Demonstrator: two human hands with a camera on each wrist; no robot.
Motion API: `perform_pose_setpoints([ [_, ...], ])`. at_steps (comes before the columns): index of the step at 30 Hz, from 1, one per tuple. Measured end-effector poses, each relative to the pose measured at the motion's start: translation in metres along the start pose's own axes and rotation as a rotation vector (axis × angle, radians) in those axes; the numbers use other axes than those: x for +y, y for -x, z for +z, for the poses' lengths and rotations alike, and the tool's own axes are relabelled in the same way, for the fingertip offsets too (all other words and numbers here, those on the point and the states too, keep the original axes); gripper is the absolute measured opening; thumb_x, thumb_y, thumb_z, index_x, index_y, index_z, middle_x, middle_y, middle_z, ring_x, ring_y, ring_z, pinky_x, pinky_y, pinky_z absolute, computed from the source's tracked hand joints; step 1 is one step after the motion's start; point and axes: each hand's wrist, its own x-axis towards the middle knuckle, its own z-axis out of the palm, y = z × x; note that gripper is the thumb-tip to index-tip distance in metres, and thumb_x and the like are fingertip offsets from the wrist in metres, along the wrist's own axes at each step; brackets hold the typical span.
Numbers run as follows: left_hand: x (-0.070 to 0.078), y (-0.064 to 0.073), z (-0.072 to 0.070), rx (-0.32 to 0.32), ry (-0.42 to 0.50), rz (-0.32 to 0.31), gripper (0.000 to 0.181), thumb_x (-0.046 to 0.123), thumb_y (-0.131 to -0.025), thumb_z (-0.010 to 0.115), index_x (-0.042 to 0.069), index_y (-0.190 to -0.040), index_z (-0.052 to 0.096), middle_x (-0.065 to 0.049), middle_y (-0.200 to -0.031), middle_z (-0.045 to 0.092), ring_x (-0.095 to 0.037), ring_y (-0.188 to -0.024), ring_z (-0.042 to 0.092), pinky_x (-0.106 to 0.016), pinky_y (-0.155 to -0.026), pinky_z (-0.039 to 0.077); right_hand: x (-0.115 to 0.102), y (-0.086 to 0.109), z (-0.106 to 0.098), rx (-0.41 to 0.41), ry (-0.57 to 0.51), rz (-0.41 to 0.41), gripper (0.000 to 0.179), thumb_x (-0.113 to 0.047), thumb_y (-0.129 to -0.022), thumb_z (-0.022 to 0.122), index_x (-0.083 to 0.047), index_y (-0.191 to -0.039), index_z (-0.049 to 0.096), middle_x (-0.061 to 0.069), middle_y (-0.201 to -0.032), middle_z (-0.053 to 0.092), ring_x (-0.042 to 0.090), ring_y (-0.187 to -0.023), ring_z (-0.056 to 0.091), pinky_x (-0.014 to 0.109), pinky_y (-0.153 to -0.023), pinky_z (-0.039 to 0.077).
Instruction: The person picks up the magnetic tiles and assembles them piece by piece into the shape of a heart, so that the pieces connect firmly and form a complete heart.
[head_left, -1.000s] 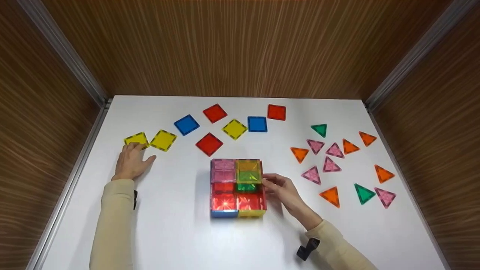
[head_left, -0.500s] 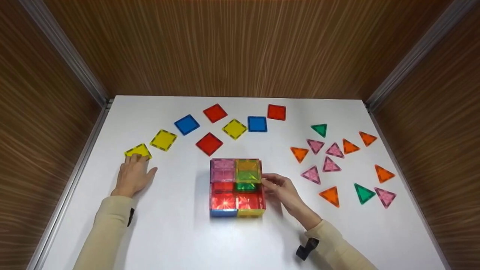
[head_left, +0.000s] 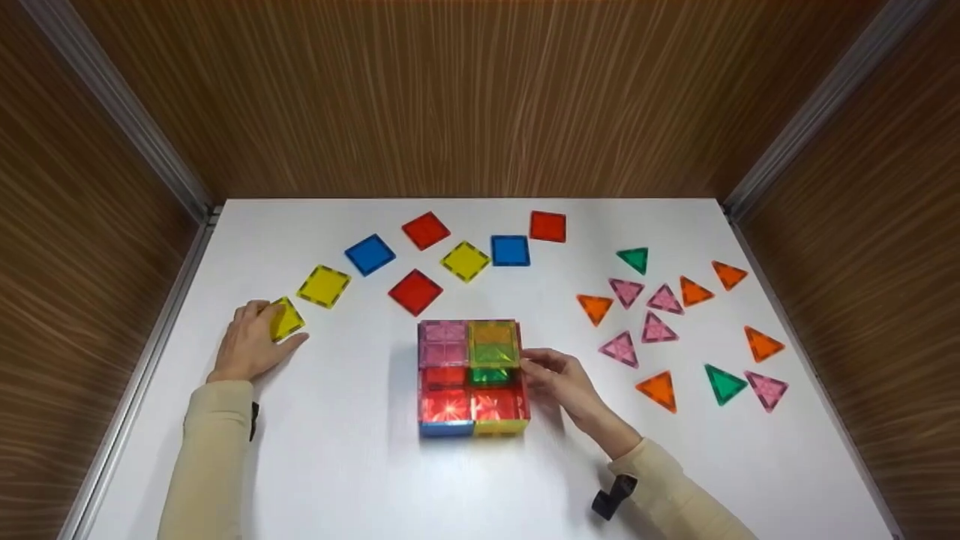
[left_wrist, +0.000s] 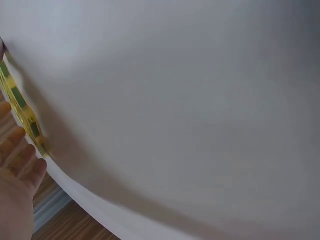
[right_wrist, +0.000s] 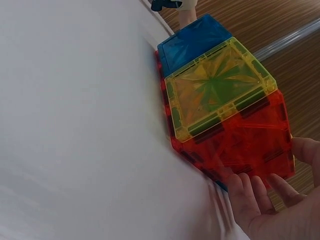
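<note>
At the left of the table my left hand point(head_left: 251, 341) rests its fingers on a yellow square magnetic tile point(head_left: 287, 319). Its thumb extends beside the tile's near edge. In the left wrist view the fairly straight fingers point(left_wrist: 19, 155) lie over the yellow tile, seen edge-on. A box of see-through magnetic tiles point(head_left: 450, 405) stands at the middle, with pink and yellow squares on top at the back and blue and yellow squares along the front. My right hand point(head_left: 566, 386) touches its right side, fingers point(right_wrist: 260, 192) against the red panel point(right_wrist: 250, 135) and thumb near the top edge.
Several flat square tiles, such as a red one point(head_left: 415, 292), a blue one point(head_left: 370, 254) and a yellow one point(head_left: 323, 286), lie behind the box. Triangle tiles in orange point(head_left: 658, 391), pink point(head_left: 660, 328) and green point(head_left: 725, 384) are spread at the right. Wood-patterned walls point(head_left: 465, 97) surround the white table.
My left hand has drawn the far-left yellow tile toward me and turned it; its fingers now cover the tile's left side. My right hand stays at the box.
</note>
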Motion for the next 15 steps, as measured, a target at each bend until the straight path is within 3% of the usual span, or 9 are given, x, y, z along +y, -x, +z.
perform_pose_setpoints([
  [4, -0.002, 0.0, -0.002, -0.035, 0.025, -0.037, 0.081, 0.05, -0.096, 0.072, -0.002, -0.154, 0.047, -0.036, -0.154, 0.039, -0.047, -0.127, 0.044, -0.066, -0.112, 0.042, 0.001, 0.0, 0.0, -0.007, 0.0, 0.006, 0.05, -0.032, -0.103, 0.07, 0.0, -0.14, 0.062, 0.01, -0.124, 0.07, 0.014, -0.096, 0.07, 0.029, -0.094, 0.061],
  [7, -0.001, 0.001, -0.004, -0.038, 0.011, -0.035, 0.075, 0.046, -0.098, 0.071, -0.004, -0.15, 0.051, -0.035, -0.148, 0.044, -0.047, -0.124, 0.046, -0.064, -0.11, 0.043, 0.0, 0.0, 0.0, -0.017, -0.004, 0.011, 0.052, -0.034, -0.102, 0.07, 0.0, -0.14, 0.062, 0.011, -0.127, 0.07, 0.014, -0.097, 0.07, 0.031, -0.095, 0.061],
  [15, 0.011, 0.004, -0.008, 0.039, -0.037, 0.016, 0.067, 0.041, -0.094, 0.078, -0.007, -0.138, 0.063, -0.031, -0.131, 0.056, -0.044, -0.115, 0.052, -0.06, -0.102, 0.047, -0.002, 0.0, 0.0, -0.01, -0.007, 0.018, 0.051, -0.032, -0.101, 0.072, 0.0, -0.141, 0.062, 0.015, -0.13, 0.068, 0.015, -0.099, 0.071, 0.032, -0.094, 0.062],
])
